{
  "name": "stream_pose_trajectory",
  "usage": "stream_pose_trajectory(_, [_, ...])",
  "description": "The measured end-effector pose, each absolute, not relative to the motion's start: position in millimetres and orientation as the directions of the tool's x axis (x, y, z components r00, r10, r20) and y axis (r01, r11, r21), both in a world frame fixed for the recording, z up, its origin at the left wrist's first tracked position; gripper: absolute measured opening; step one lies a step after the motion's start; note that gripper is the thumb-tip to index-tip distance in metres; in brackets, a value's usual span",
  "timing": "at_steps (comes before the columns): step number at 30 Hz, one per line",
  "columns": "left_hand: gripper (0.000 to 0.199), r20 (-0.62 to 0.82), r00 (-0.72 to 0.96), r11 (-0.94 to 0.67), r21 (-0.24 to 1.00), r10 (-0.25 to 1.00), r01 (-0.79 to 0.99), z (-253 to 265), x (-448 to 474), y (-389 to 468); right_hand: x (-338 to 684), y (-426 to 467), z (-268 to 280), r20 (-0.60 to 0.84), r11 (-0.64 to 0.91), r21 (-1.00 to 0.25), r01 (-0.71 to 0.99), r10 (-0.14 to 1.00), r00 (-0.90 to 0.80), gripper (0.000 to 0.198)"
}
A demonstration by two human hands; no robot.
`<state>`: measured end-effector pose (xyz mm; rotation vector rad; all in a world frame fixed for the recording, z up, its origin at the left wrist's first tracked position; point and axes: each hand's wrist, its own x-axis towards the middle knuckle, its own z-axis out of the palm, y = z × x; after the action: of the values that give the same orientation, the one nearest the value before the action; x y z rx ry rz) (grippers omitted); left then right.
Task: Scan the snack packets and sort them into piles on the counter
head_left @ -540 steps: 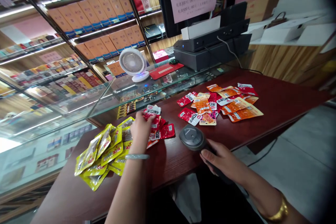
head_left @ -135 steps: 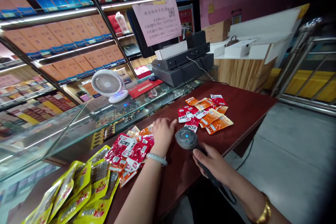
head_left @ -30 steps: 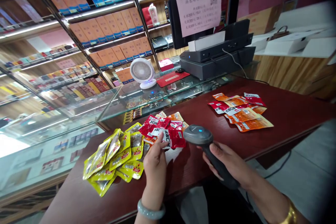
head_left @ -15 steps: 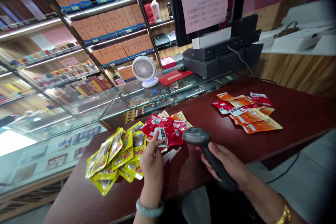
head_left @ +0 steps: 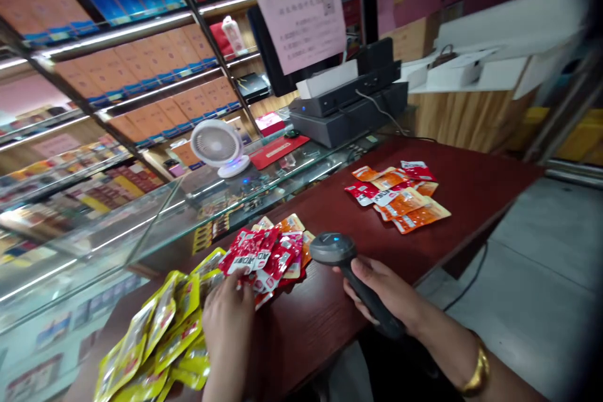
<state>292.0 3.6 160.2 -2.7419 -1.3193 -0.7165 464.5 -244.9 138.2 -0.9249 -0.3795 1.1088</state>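
Observation:
My right hand point(head_left: 377, 286) is wrapped around the handle of a dark barcode scanner point(head_left: 334, 249), whose head points left above the table. My left hand point(head_left: 230, 311) reaches down to the near-left edge of a pile of shiny red snack packets point(head_left: 280, 257). Its fingers are bent and close together on one red packet point(head_left: 242, 256); the thumb is mostly hidden. Left of that hand lies a heap of yellow snack packets point(head_left: 176, 336), partly covered by it. Orange packets point(head_left: 291, 223) show behind the red ones.
A second group of orange and red packets point(head_left: 400, 198) lies farther right on the dark red table point(head_left: 325, 301). Behind are a glass display counter point(head_left: 188, 201), a white fan point(head_left: 217, 143), a red mat point(head_left: 277, 151) and a cash drawer point(head_left: 348, 116) with a monitor. Stocked shelves stand at back left.
My left hand has lowered from holding up a red packet to the red pile, its fingers now bent over it. The right hand still grips the scanner. The camera view has turned right.

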Motion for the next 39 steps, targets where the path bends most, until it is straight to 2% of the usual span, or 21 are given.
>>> stream_pose_trajectory(3, [0.031,0.568,0.508,-0.662,0.09,0.648,0.744,172,305,-3,475,-253,138,-0.152,0.183,-0.797,-0.576,0.862,0.484,0.056])
stream_pose_trajectory(6, [0.032,0.609,0.575,-0.774,0.104,0.546,0.625,182,342,-15,485,-265,138,-0.176,0.217,-0.796,-0.565,0.811,0.559,0.053])
stream_pose_trajectory(9, [0.034,0.529,0.729,-0.9,0.221,0.434,0.376,181,402,-37,494,-277,138,-0.201,0.245,-0.795,-0.555,0.757,0.621,0.053])
stream_pose_trajectory(11, [0.036,0.441,0.798,-0.903,0.321,0.411,0.287,176,447,-56,498,-285,137,-0.197,0.263,-0.804,-0.533,0.727,0.657,0.052])
stream_pose_trajectory(13, [0.039,0.323,0.854,-0.894,0.333,0.408,0.301,170,489,-74,502,-292,136,-0.184,0.278,-0.817,-0.505,0.705,0.685,0.051])
stream_pose_trajectory(15, [0.044,0.223,0.879,-0.889,0.292,0.422,0.353,164,526,-89,504,-298,134,-0.181,0.284,-0.822,-0.493,0.69,0.7,0.051])
stream_pose_trajectory(18, [0.049,0.12,0.852,-0.848,0.237,0.51,0.474,159,565,-103,507,-306,132,-0.205,0.287,-0.813,-0.508,0.674,0.71,0.051])
stream_pose_trajectory(21, [0.046,0.059,0.826,-0.813,0.233,0.56,0.534,155,586,-109,509,-313,132,-0.222,0.29,-0.814,-0.504,0.647,0.73,0.052])
stream_pose_trajectory(26, [0.029,0.031,0.803,-0.762,0.337,0.596,0.552,149,587,-106,510,-320,133,-0.255,0.262,-0.826,-0.499,0.615,0.746,0.053])
stream_pose_trajectory(31, [0.01,0.07,0.855,-0.763,0.493,0.514,0.419,142,546,-87,510,-317,131,-0.19,0.256,-0.875,-0.411,0.6,0.778,0.049])
stream_pose_trajectory(35, [0.013,0.075,0.876,-0.694,0.644,0.476,0.322,139,496,-78,507,-307,132,-0.141,0.275,-0.889,-0.366,0.596,0.791,0.047])
stream_pose_trajectory(39, [0.015,0.087,0.875,-0.652,0.703,0.475,0.285,142,455,-80,501,-293,139,-0.073,0.279,-0.904,-0.323,0.643,0.762,0.046])
